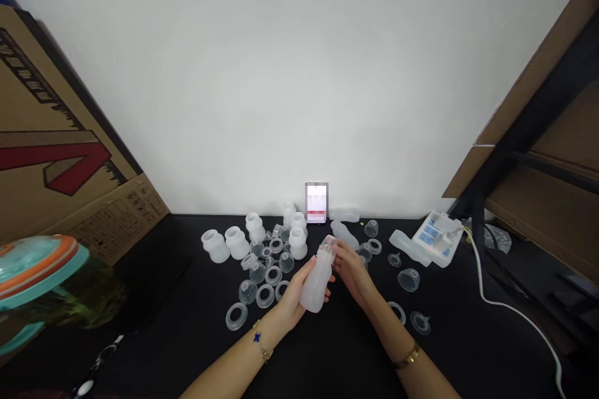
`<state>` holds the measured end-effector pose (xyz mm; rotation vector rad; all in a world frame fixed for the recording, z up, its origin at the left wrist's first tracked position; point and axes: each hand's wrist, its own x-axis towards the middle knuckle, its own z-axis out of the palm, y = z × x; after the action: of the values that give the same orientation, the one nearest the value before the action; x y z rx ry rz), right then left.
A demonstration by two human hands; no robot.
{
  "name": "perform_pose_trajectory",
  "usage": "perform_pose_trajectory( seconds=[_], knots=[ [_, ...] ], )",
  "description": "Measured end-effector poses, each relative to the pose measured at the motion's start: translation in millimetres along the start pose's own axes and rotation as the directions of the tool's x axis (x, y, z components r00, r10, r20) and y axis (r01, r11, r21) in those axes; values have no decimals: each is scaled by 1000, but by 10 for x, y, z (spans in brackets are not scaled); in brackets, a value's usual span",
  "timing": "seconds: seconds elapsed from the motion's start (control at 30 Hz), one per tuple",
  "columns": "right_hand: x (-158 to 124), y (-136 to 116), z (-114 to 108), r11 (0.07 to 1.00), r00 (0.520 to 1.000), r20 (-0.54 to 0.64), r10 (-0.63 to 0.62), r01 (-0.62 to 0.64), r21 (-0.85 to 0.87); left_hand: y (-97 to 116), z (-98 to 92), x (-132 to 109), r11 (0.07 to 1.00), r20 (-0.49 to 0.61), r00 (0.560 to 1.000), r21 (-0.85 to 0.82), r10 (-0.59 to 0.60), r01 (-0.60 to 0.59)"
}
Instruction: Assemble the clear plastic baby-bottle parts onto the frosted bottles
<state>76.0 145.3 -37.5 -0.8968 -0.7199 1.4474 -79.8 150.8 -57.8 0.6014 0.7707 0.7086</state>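
Note:
A frosted baby bottle [314, 287] with a clear cap on top tilts slightly to the right above the black table. My left hand [296, 293] is wrapped round its body from the left. The fingers of my right hand [350, 269] close on the clear cap [329, 242] at its upper end. Left of my hands lie loose clear domed caps [248, 291] and rings [236, 316]. Several white wide-necked bottles [237, 242] stand behind them. To the right are another clear cap [409, 279], a nipple piece [420, 322] and a ring partly behind my right forearm.
A small lit screen [317, 202] leans against the wall. At the right sits a white power strip [437, 238] with a cable [508, 307] running forward. Cardboard boxes [65, 137] and a turquoise-handled jug [60, 280] stand at the left. More frosted bottles [344, 234] lie at the back.

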Motion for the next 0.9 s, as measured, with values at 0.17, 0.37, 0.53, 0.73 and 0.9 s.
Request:
perform_pose_trajectory(
  seconds=[0.17,0.37,0.53,0.73,0.9],
  knots=[
    [-15,-9,11,1000,1000,4,-3,3,-10,3,4,6,1000,-21,1000,22,3,-2],
    [-30,9,37,999,999,33,-26,27,-22,4,-16,22,1000,-18,1000,15,-13,14],
    [-22,54,38,998,998,37,-42,43,-35,9,-43,43,1000,-18,1000,19,-19,19],
    [-42,63,46,998,998,40,-46,47,-34,16,-36,38,1000,-32,999,10,-28,28],
    [-82,59,83,997,998,42,-39,41,-60,24,-36,27,999,-14,999,-13,-33,33]
  ],
)
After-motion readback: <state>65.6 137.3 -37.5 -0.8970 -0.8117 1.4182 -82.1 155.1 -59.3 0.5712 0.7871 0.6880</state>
